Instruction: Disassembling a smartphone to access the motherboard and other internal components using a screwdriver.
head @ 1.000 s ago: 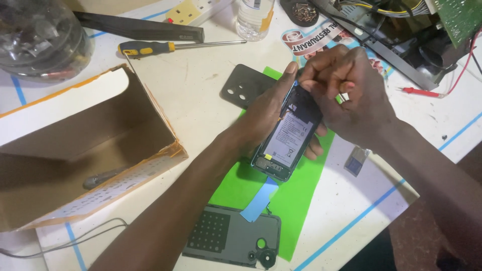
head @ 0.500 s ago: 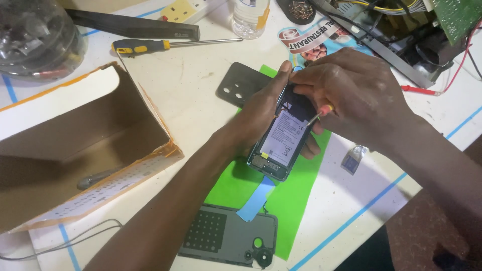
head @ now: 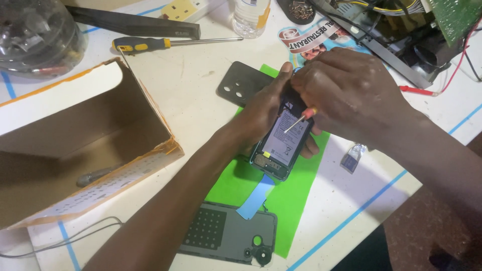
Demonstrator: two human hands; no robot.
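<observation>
White surface [head: 201,65] with blue tape lines here, and it's pretty crowded. From my view the left hand [head: 261,113] is wrapped around an opened phone [head: 281,143], back cover off, battery showing; its grip is clenched on the phone's sides, holding it tilted just above a bright green mat [head: 296,200]. The right hand [head: 346,93] is bunched over the top end of the phone, grip closed on a small screwdriver [head: 299,119] with a red and yellow collar, tip down on the battery area. That hand hides the upper part of the phone, so I can't tell what's under it.

A light blue strip [head: 255,197] hangs off the phone's bottom end down toward a grey back panel [head: 226,236] lying partly on the mat's lower edge. Just left of the thumb there's a dark cover with camera holes [head: 241,83], touching the mat's top corner. An open cardboard box [head: 75,150] fills the left side, with a tool lying inside it. Further back: a yellow-handled screwdriver [head: 145,45], a long black bar [head: 135,22], a clear bottle [head: 250,15], a plastic tub [head: 35,35]. Right of the mat sits a little clear packet [head: 352,158], and a tangle of wires and a circuit board [head: 454,15] takes up the far right corner.
</observation>
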